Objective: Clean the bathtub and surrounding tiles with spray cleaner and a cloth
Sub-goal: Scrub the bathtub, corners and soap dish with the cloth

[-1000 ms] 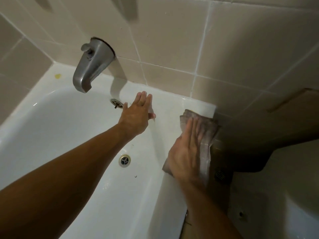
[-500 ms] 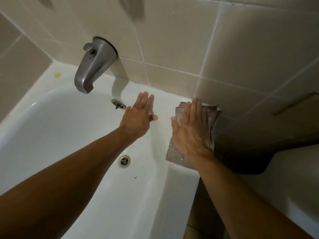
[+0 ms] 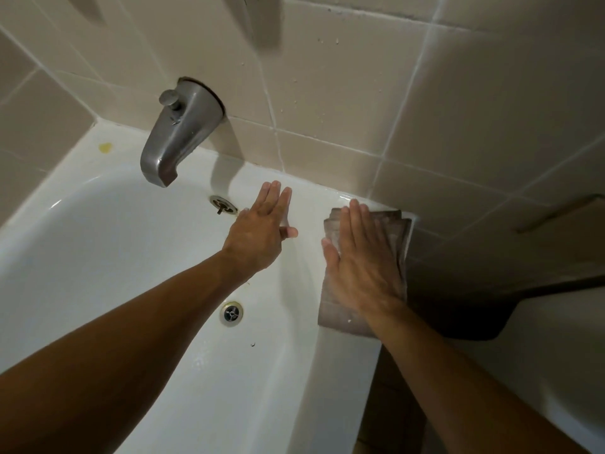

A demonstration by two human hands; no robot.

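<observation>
A white bathtub (image 3: 98,244) fills the lower left, with beige wall tiles (image 3: 343,93) behind it. My right hand (image 3: 360,257) lies flat with straight fingers on a folded grey-brown cloth (image 3: 340,317), pressing it onto the tub's rim at the near right corner by the wall. My left hand (image 3: 262,231) rests flat with fingers straight against the tub's inner end wall, just right of the overflow plate (image 3: 223,204). No spray bottle is in view.
A grey metal spout (image 3: 176,139) with a diverter knob sticks out of the tiled wall above the tub. The drain (image 3: 231,313) sits in the tub floor below my left forearm. A small yellow spot (image 3: 105,146) marks the far rim. A dark cabinet edge (image 3: 491,290) is at right.
My right hand has slid the cloth along the rim toward the wall corner and then a little back. My left hand has stayed put on the tub's end wall.
</observation>
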